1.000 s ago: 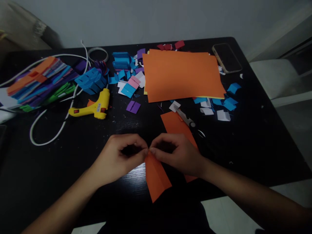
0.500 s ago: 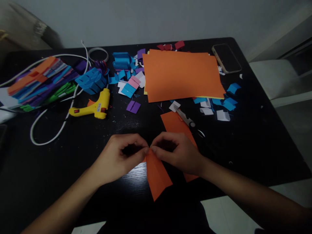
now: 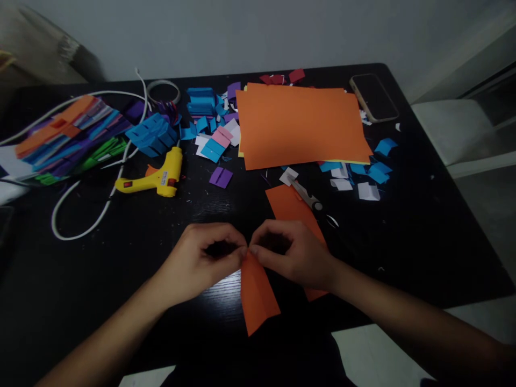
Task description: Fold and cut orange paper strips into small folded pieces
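My left hand (image 3: 209, 255) and my right hand (image 3: 296, 252) meet at the front middle of the table. Between thumb and fingers, both pinch the upper end of a creased orange paper strip (image 3: 258, 298). The strip's lower end hangs towards me and flares out, with a fold line down its length. Partly under my right hand lies another orange paper piece (image 3: 296, 207). Scissors (image 3: 308, 198) rest at that piece's upper right edge. The pinched end of the strip is mostly hidden by my fingertips.
A stack of orange sheets (image 3: 302, 126) covers small scraps at the back. Left of it are a yellow glue gun (image 3: 155, 177), blue folded paper (image 3: 151, 133), a bundle of coloured strips (image 3: 72, 134) and a looping white cable (image 3: 76, 236). A phone (image 3: 374, 97) lies back right.
The loose lower end of the orange strip has swung slightly left. Both hands keep their pinch in nearly the same place.
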### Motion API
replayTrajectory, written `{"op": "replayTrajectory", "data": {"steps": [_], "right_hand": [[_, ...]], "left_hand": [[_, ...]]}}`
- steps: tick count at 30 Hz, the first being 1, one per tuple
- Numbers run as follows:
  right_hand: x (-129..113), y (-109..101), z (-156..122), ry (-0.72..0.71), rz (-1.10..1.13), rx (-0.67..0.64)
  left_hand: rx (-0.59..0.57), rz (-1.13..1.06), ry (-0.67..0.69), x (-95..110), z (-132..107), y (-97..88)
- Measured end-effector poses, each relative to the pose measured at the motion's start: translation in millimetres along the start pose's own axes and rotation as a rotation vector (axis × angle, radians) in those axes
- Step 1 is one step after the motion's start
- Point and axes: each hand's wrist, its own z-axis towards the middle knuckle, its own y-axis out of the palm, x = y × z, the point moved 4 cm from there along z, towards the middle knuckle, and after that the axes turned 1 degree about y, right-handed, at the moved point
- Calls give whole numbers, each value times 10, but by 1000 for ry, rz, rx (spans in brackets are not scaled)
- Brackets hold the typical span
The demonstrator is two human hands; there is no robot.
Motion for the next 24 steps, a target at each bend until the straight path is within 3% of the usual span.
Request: {"op": "replayTrajectory", "data": {"steps": [11, 17, 24], "right_hand": [[-3, -47, 25, -7, 106, 42], [-32, -31, 9, -86, 204, -15], [21, -31, 24, -117, 165, 46]], "left_hand": [[53, -71, -42, -60, 10, -40], [134, -182, -113, -114, -7, -44], [84, -212, -120, -93, 12, 4]]}}
